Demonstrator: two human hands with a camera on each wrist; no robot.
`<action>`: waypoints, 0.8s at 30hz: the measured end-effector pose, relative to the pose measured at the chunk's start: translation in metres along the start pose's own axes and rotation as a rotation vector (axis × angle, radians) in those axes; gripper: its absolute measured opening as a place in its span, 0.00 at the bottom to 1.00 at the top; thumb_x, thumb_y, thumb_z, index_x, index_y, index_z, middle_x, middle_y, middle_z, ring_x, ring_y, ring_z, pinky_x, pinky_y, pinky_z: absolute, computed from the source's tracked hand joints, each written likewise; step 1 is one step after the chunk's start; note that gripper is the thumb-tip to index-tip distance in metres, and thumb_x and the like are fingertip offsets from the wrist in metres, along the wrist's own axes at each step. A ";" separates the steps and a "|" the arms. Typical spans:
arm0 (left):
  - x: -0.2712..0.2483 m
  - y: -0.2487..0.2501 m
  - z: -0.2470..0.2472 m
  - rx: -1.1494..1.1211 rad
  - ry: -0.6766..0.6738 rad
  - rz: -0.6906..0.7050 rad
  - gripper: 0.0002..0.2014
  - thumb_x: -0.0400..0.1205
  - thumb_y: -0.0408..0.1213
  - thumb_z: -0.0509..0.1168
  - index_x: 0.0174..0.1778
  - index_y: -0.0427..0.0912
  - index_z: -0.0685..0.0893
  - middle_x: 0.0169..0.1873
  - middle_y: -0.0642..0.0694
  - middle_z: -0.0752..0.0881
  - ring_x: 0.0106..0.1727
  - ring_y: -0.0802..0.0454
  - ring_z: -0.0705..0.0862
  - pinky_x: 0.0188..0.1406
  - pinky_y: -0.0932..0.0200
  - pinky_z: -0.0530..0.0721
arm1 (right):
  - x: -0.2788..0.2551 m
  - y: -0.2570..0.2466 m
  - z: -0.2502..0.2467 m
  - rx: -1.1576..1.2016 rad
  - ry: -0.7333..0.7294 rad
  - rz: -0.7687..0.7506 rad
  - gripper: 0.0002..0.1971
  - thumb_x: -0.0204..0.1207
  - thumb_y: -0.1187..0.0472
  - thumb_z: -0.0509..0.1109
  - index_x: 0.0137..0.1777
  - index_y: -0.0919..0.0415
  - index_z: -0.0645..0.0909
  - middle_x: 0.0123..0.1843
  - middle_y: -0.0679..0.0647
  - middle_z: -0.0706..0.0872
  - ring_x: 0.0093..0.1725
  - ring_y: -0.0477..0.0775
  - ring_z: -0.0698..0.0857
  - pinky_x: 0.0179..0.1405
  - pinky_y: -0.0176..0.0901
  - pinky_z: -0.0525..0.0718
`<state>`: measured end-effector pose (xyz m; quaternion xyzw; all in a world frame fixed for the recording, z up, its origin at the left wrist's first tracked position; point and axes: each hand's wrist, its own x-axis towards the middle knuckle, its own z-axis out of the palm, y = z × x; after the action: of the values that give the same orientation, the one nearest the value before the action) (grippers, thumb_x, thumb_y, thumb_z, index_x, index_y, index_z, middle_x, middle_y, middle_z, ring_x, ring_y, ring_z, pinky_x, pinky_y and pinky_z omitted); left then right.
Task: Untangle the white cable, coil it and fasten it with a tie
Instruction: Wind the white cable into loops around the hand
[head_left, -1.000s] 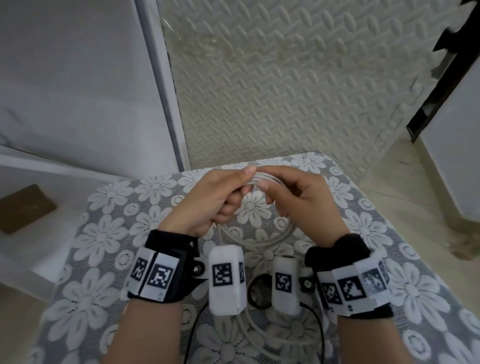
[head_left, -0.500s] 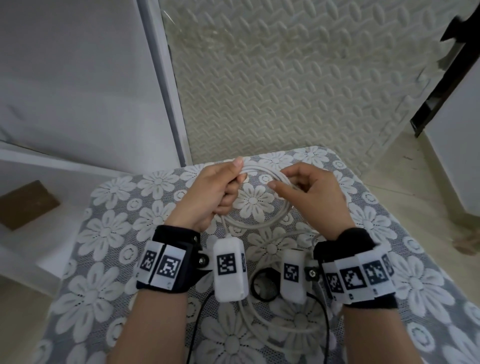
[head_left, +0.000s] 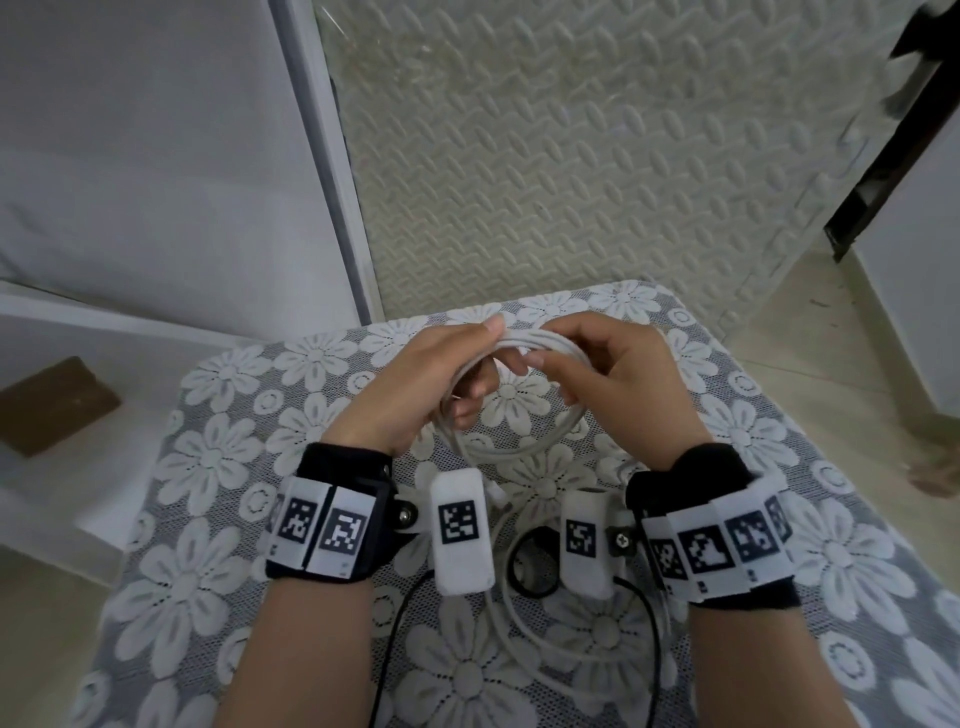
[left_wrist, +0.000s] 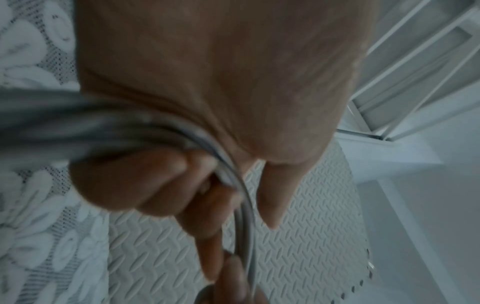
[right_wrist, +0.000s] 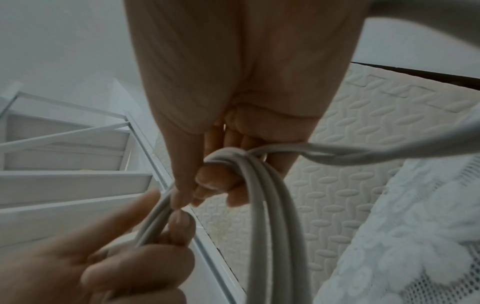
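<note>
Both hands hold a white cable (head_left: 524, 451), wound into a coil of several turns, just above the flowered lace tablecloth (head_left: 218, 457). My left hand (head_left: 467, 364) grips the coil's upper left part, thumb on top; the strands (left_wrist: 155, 131) run through its curled fingers. My right hand (head_left: 550, 358) holds the top of the coil next to it, fingers curled round the bundle (right_wrist: 267, 205). A loose tail of the cable (head_left: 519, 639) trails down the cloth toward me. A black ring-shaped tie (head_left: 530, 569) lies on the cloth between my wrists.
The small table ends just beyond the hands, with a cream foam floor mat (head_left: 571, 156) behind it. A white panel and frame (head_left: 322, 156) stand at the left, and a brown block (head_left: 52, 405) lies on a white ledge. Thin black wires (head_left: 395, 623) hang from the wrist cameras.
The right hand, a little apart from the left half a second ago, has closed back in on the top of the coil. The left hand kept its grip.
</note>
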<state>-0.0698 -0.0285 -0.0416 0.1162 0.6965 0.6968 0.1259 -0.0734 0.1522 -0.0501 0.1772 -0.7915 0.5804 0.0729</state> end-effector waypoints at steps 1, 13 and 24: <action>0.000 0.001 0.002 0.045 0.009 -0.005 0.21 0.79 0.52 0.59 0.38 0.35 0.83 0.21 0.49 0.64 0.19 0.55 0.61 0.18 0.65 0.62 | 0.000 -0.001 0.001 -0.024 -0.015 -0.008 0.03 0.72 0.60 0.76 0.45 0.53 0.87 0.30 0.46 0.84 0.27 0.43 0.80 0.28 0.35 0.79; -0.006 0.004 -0.011 -0.033 0.018 0.050 0.17 0.78 0.50 0.61 0.27 0.44 0.71 0.15 0.55 0.60 0.15 0.61 0.53 0.14 0.70 0.48 | -0.003 0.005 -0.016 -0.433 0.054 -0.077 0.24 0.54 0.27 0.72 0.48 0.37 0.83 0.32 0.39 0.82 0.41 0.42 0.81 0.59 0.61 0.78; -0.006 -0.003 -0.028 -0.315 0.138 0.144 0.17 0.79 0.50 0.60 0.25 0.48 0.73 0.16 0.57 0.61 0.14 0.64 0.55 0.13 0.74 0.51 | -0.004 0.019 -0.024 -0.104 0.049 0.136 0.22 0.70 0.57 0.78 0.64 0.45 0.81 0.64 0.43 0.82 0.63 0.41 0.81 0.63 0.39 0.80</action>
<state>-0.0733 -0.0567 -0.0441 0.0965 0.5757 0.8107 0.0444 -0.0790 0.1804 -0.0609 0.1050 -0.8288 0.5462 0.0618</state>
